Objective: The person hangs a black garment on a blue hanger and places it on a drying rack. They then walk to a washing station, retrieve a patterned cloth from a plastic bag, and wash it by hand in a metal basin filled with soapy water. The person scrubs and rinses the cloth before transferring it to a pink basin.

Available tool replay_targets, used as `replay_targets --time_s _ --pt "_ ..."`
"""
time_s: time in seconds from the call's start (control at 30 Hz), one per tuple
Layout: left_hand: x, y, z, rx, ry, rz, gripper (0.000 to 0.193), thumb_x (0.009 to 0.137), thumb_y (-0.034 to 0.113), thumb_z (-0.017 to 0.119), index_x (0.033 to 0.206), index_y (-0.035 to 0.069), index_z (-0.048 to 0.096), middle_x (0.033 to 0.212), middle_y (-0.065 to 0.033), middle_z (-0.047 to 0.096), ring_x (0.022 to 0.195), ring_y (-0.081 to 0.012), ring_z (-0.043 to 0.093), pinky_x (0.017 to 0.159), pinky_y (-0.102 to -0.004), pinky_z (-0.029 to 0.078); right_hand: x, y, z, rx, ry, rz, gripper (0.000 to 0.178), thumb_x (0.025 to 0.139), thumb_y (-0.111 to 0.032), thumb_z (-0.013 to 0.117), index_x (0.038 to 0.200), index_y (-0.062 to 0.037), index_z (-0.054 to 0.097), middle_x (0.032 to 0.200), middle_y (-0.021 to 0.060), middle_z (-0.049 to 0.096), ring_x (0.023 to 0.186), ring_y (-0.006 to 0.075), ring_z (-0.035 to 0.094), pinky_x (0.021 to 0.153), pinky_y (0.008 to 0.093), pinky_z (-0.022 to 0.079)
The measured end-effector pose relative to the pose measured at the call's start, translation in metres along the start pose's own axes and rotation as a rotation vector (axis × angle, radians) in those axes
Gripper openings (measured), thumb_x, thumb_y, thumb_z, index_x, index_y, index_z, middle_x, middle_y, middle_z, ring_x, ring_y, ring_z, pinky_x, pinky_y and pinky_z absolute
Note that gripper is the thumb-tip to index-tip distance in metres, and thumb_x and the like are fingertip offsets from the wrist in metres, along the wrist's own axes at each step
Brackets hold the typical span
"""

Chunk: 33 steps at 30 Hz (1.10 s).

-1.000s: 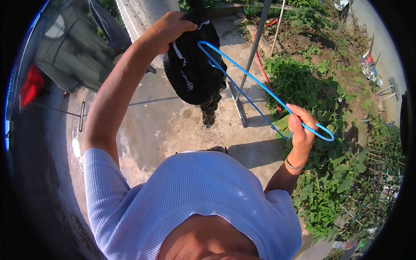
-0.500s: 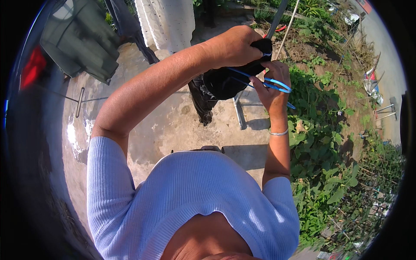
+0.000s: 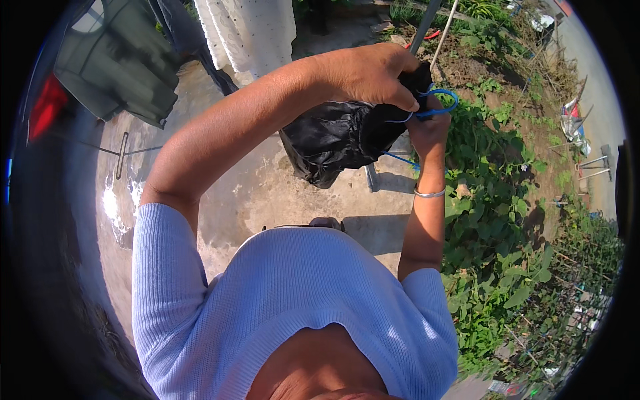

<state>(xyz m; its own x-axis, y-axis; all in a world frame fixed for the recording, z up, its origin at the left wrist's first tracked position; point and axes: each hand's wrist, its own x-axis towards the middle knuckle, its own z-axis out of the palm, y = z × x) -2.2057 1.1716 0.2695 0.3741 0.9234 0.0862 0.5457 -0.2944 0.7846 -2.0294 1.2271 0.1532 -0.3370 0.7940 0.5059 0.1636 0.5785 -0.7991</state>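
Observation:
A shiny black garment (image 3: 327,137) hangs bunched in front of me, its gathered waist turned toward the right. My left hand (image 3: 383,75) reaches across from the left and is closed on its upper edge, thumb on the near side. A blue clothes hanger (image 3: 448,93) passes through the garment's opening; one looped end sticks out to the right, and a thin blue length shows below the cloth. My right hand (image 3: 430,130), with a silver bangle at its wrist, is closed round the hanger beside the cloth; its fingers are partly hidden.
A white dotted cloth (image 3: 250,33), a dark green shirt (image 3: 117,63) and a red cloth (image 3: 48,110) hang on the left. Grey metal poles (image 3: 425,27) stand ahead. Leafy plants (image 3: 493,180) border the concrete floor (image 3: 247,180) on the right.
The black garment has swung up and spread out under my left hand, which has shifted right. The hanger's looped end has turned and risen in my right hand.

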Motion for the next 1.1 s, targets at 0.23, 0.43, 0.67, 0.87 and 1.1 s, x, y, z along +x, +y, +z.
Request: replay_targets --time_s 0.23,0.43,0.67,0.87,1.1 --pt "-0.011 0.000 -0.014 0.333 0.187 0.247 0.027 0.070 0.000 0.063 0.097 0.000 0.064 0.078 -0.0115 0.065 0.073 -0.0196 0.062 0.067 -0.0297 0.050 0.016 0.006 -0.017 0.168 -0.065 0.018 0.026 0.067 -0.001 0.074 0.090 0.0001 0.063 0.077 0.0021 0.065 0.071 0.0075 0.056 0.063 0.0244 0.047" --pt "-0.006 -0.028 -0.027 0.861 0.568 0.530 0.024 0.073 0.005 0.066 0.097 0.008 0.063 0.083 -0.0096 0.061 0.070 -0.0278 0.063 0.060 -0.0355 0.052 0.032 -0.016 -0.032 0.035 -0.202 -0.163 0.026 0.068 -0.001 0.075 0.090 0.0009 0.061 0.076 0.0016 0.063 0.071 0.0085 0.054 0.069 0.0251 0.046" --pt "-0.019 -0.081 -0.037 1.217 0.510 0.118 0.029 0.077 0.001 0.059 0.104 0.010 0.053 0.087 -0.0120 0.052 0.070 -0.0294 0.062 0.056 -0.0364 0.052 0.063 -0.024 -0.084 -0.263 -0.306 -0.068 0.020 0.069 -0.005 0.073 0.072 -0.0016 0.054 0.065 -0.0007 0.052 0.062 0.0078 0.046 0.058 0.0258 0.039" --pt "-0.012 -0.090 -0.035 0.873 0.153 0.041 0.018 0.076 0.004 0.060 0.094 0.004 0.063 0.083 -0.0150 0.062 0.075 -0.0293 0.063 0.065 -0.0381 0.051 0.071 -0.040 -0.091 -0.444 -0.257 -0.099 0.020 0.070 -0.004 0.072 0.071 0.0000 0.052 0.064 0.0006 0.051 0.060 0.0083 0.046 0.057 0.0255 0.040" --pt "0.033 -0.033 -0.020 -0.065 0.222 -0.218 0.017 0.081 0.017 0.065 0.085 0.000 0.065 0.060 -0.0046 0.056 0.053 -0.0105 0.048 0.047 -0.0265 0.038 0.082 -0.002 -0.122 -0.128 -0.259 -0.177 0.022 0.073 -0.004 0.074 0.073 -0.0030 0.053 0.073 -0.0016 0.053 0.067 0.0064 0.048 0.059 0.0233 0.041"
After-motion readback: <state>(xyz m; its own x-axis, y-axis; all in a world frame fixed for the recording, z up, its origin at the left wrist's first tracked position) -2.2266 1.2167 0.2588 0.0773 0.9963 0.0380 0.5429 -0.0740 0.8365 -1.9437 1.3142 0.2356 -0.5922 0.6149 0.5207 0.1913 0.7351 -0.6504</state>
